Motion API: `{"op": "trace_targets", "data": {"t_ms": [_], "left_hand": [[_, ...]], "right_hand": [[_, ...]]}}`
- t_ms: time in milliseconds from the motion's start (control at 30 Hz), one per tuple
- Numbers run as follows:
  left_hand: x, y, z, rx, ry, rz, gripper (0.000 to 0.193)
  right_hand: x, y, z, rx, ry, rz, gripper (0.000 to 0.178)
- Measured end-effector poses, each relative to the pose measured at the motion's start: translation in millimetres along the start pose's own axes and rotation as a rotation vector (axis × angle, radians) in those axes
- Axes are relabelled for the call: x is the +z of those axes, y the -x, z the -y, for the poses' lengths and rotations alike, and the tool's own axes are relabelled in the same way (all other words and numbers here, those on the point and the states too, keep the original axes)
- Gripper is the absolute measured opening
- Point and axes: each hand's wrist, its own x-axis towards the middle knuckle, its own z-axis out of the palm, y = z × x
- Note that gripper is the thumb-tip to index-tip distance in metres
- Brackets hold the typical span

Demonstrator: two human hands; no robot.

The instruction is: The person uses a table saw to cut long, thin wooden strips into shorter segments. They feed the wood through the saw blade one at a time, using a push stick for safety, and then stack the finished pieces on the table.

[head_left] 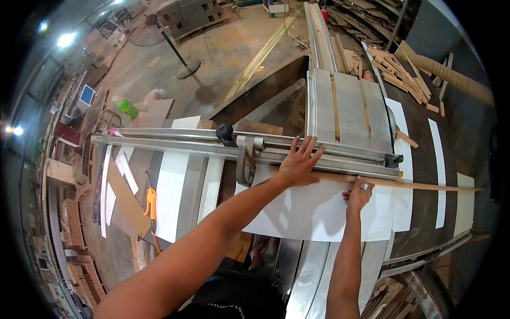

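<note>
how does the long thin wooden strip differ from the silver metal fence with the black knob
The long brown wooden strip is slim and plain; the silver metal fence is broader and carries a round black knob. The strip runs past the fence's right end, while the fence extends much farther left than the strip visibly does. Both are long and lie side by side.

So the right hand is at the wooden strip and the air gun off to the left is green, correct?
Not quite: the air gun off to the left is orange, as the head view shows. The right hand is at the wooden strip.
</note>
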Motion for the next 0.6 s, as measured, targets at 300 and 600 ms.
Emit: {"op": "trace_targets", "data": {"t_ms": [300,600], "left_hand": [[2.3,0.3,1.9,0.03,-0.015,0.008,0.103],[-7.7,-1.2,2.6,0.037,-0.02,0.088,0.099]], "right_hand": [[11.7,11.6,5.6,-0.01,0.007,-0.027,0.086],[23.1,20.1,6.4,-0.029,0.001,-0.025,0.064]]}}
